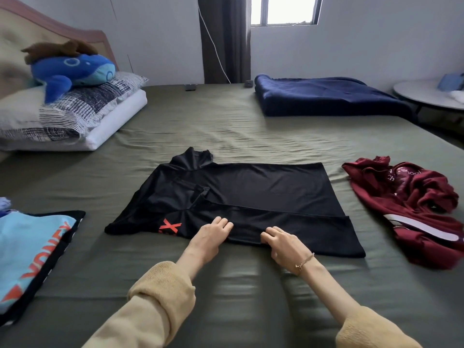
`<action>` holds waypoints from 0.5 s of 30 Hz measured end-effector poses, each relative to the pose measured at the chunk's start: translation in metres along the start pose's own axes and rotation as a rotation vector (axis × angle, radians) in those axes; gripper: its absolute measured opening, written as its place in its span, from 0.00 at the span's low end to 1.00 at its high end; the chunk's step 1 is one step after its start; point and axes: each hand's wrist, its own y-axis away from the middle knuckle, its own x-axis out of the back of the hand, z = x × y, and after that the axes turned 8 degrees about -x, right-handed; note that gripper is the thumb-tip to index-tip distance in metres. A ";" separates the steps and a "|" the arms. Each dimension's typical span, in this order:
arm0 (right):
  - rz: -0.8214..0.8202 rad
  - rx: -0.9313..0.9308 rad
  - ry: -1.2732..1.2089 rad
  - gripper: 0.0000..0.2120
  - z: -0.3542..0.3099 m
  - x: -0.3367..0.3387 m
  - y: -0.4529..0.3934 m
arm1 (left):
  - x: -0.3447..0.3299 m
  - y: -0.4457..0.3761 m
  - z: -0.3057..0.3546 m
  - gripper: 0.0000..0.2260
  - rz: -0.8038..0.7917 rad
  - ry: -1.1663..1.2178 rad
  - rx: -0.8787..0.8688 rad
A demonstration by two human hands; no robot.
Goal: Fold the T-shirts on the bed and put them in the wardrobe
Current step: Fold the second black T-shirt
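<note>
A black T-shirt [263,194] with a red print lies spread on the green bed [226,126], its near side folded over. My left hand [213,234] rests on the near edge of the shirt with fingers bent onto the cloth. Just right of it, my right hand [281,243] grips the same near edge, fingers curled over the fold. A crumpled dark red T-shirt [411,209] lies to the right. A folded light blue T-shirt [30,254] with orange letters lies at the left.
Stacked pillows [75,114] with a blue plush toy [72,69] sit at the far left. A folded navy blanket [326,96] lies at the far right. A round white table [431,94] stands beyond the bed's right edge.
</note>
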 end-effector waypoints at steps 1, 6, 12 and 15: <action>0.009 -0.027 -0.007 0.18 0.001 0.000 0.000 | -0.001 0.002 -0.004 0.24 -0.002 -0.033 0.037; 0.031 -0.220 0.098 0.17 0.006 0.002 0.004 | -0.010 0.026 -0.038 0.20 -0.085 -0.237 0.360; -0.001 -0.405 0.185 0.17 0.011 0.004 0.012 | -0.016 0.060 -0.089 0.23 -0.129 -0.357 0.594; -0.039 -0.453 0.202 0.15 0.011 0.007 0.015 | -0.017 0.069 -0.104 0.29 -0.154 -0.369 0.618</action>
